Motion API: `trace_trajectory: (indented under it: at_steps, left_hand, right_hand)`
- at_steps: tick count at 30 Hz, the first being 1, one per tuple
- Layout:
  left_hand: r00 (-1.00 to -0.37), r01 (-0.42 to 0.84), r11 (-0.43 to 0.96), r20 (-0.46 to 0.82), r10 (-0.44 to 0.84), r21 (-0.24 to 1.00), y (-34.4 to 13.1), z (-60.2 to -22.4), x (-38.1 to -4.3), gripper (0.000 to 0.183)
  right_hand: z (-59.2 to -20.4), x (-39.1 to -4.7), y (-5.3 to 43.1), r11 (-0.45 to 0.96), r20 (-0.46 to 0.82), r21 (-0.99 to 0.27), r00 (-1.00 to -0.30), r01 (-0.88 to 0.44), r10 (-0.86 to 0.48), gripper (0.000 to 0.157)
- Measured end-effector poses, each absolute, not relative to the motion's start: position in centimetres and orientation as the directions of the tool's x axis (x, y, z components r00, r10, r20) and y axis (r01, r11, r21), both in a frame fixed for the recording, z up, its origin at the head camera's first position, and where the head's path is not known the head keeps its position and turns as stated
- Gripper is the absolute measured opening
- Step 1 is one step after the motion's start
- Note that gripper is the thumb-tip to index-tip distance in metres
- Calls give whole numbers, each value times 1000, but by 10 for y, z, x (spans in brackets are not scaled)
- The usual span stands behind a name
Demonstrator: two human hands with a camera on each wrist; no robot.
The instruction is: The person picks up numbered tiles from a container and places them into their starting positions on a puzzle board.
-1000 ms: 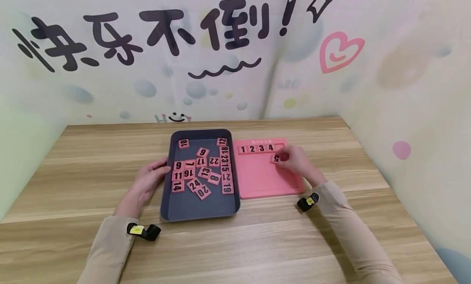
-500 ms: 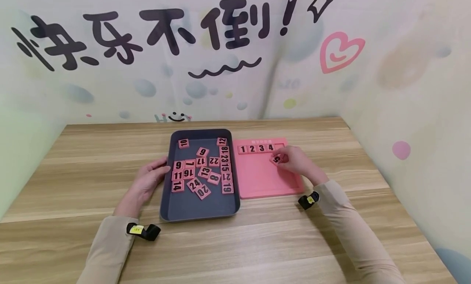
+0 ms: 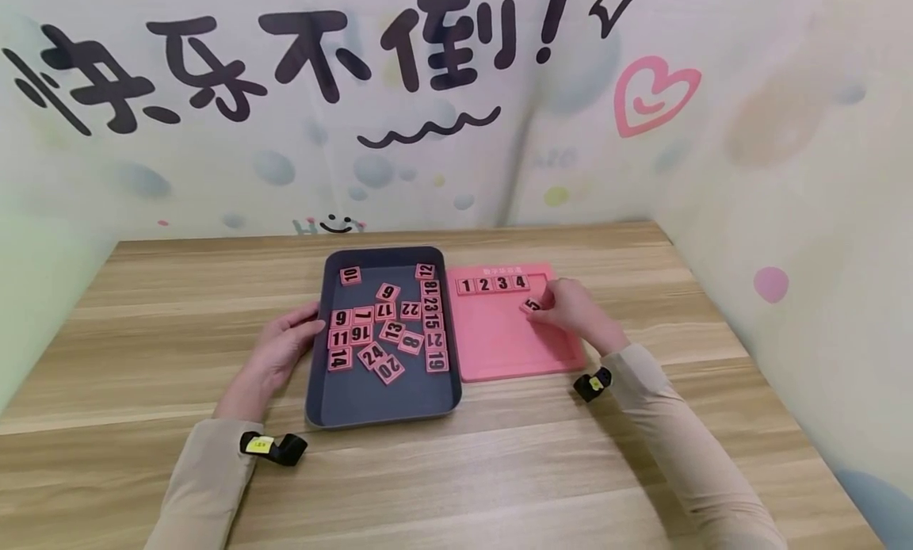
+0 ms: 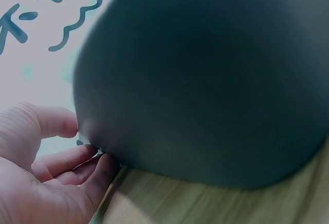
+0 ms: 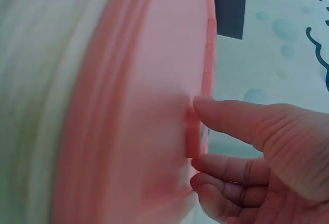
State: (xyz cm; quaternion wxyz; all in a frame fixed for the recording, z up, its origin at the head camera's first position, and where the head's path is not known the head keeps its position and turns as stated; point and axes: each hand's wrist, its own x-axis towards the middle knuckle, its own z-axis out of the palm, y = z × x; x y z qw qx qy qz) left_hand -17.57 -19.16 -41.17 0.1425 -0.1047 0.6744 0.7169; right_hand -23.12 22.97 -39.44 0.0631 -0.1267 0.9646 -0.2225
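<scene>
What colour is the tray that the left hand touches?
The tray is dark blue-grey, clearest in the head view.

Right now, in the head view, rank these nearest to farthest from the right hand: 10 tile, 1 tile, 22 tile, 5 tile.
1. 5 tile: pinched by the right hand.
2. 1 tile: leftmost on the pink board.
3. 22 tile: inside the dark gray tray, right of middle.
4. 10 tile: near the tray's far left corner.

The tray [image 3: 357, 403] (number tiles [image 3: 392, 330] inside) lies left of the board [image 3: 499, 340].
</scene>
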Motion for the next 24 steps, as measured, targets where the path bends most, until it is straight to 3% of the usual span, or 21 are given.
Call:
trace_trajectory:
  at_steps: [9,14,24]
  left_hand:
    - [-936,-350,-55,-346,63,935,-191,-411,-176,57]
    - [-935,-352,-56,-349,63,934,-191,-410,-176,57]
    - [-934,-357,-59,-354,57,932,-191,-410,-176,57]
  right_hand:
    - [-395,-239,241,770,-34,-473,-865,-427,-500,36]
    - [-396,-241,240,777,-28,-469,-873,-419,-487,27]
    - [-394,-243,243,848,2,-377,-915,-374,-403,22]
